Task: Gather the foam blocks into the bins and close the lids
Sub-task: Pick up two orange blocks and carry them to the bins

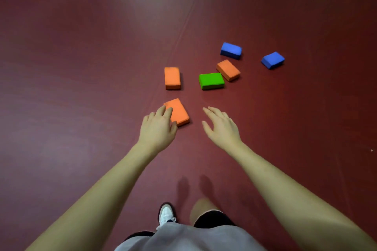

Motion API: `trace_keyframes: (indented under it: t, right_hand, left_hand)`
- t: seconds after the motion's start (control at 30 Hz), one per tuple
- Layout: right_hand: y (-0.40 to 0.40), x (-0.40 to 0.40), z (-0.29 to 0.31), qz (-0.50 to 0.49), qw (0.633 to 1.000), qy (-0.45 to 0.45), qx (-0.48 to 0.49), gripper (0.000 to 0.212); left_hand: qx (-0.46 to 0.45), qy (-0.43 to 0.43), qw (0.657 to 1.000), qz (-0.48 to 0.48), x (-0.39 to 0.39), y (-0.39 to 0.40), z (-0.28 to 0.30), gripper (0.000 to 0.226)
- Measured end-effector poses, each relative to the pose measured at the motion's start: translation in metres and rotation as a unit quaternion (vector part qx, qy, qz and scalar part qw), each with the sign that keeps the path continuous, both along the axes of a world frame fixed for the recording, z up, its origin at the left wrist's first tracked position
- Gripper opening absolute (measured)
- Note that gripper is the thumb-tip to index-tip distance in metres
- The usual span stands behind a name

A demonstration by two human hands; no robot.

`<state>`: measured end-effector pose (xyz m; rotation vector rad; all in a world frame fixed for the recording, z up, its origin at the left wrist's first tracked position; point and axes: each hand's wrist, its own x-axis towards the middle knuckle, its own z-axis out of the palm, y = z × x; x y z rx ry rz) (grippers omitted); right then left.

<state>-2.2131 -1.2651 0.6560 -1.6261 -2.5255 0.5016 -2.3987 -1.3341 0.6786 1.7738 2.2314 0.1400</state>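
Both forearms extend over the red floor [81, 87], left hand [157, 128] with relaxed fingers touching the nearest orange block [178, 111], right hand [221, 126] spread and empty; six foam blocks lie ungathered, bins out of view.

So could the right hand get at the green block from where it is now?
Probably yes. The right hand hovers open, and only bare floor lies between it and the green block; the left hand is busy at the nearest orange block.
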Motion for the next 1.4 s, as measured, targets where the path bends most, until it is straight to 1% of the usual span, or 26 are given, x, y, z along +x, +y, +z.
trace_keyframes:
  t: [0.23,0.4,0.53,0.63,0.77,0.9,1.0,1.1,1.2,1.4]
  right_hand:
    - [0.105,-0.043,-0.02,0.017,0.999,-0.022,-0.016,0.051]
    - [0.201,-0.064,-0.035,0.038,0.999,-0.025,-0.026,0.051]
    - [0.276,-0.075,-0.045,0.051,0.997,-0.038,-0.042,0.051]
    - [0.324,-0.085,-0.06,0.07,0.995,-0.052,-0.058,0.05]
    - [0.377,-0.102,-0.098,0.079,0.992,-0.067,-0.074,0.048]
    - [0.418,-0.124,-0.159,0.073,0.99,-0.07,-0.103,0.047]
    - [0.432,-0.139,-0.223,0.021,0.987,-0.046,-0.15,0.045]
    - [0.435,-0.148,-0.299,0.007,0.981,-0.051,-0.185,0.045]
    - [0.437,-0.156,-0.38,0.006,0.972,-0.068,-0.224,0.046]
    - [0.443,-0.161,-0.535,0.006,0.964,-0.089,-0.25,0.047]
  left_hand:
    - [-0.023,-0.012,1.0,-0.004,-0.041,0.112,-0.019,0.055]
    - [-0.028,-0.015,0.999,0.014,-0.065,0.204,-0.034,0.055]
    - [-0.05,-0.023,0.998,0.03,-0.08,0.278,-0.047,0.055]
    - [-0.064,-0.026,0.997,0.043,-0.092,0.32,-0.067,0.055]
    - [-0.088,-0.032,0.994,0.05,-0.107,0.366,-0.109,0.055]
    - [-0.103,-0.049,0.992,0.046,-0.119,0.407,-0.172,0.054]
    - [-0.132,-0.072,0.987,0.057,-0.128,0.426,-0.235,0.053]
    - [-0.153,-0.09,0.983,0.049,-0.132,0.434,-0.31,0.052]
    - [-0.192,-0.088,0.977,0.032,-0.136,0.439,-0.393,0.052]
    - [-0.245,-0.076,0.966,0.012,-0.142,0.452,-0.552,0.052]
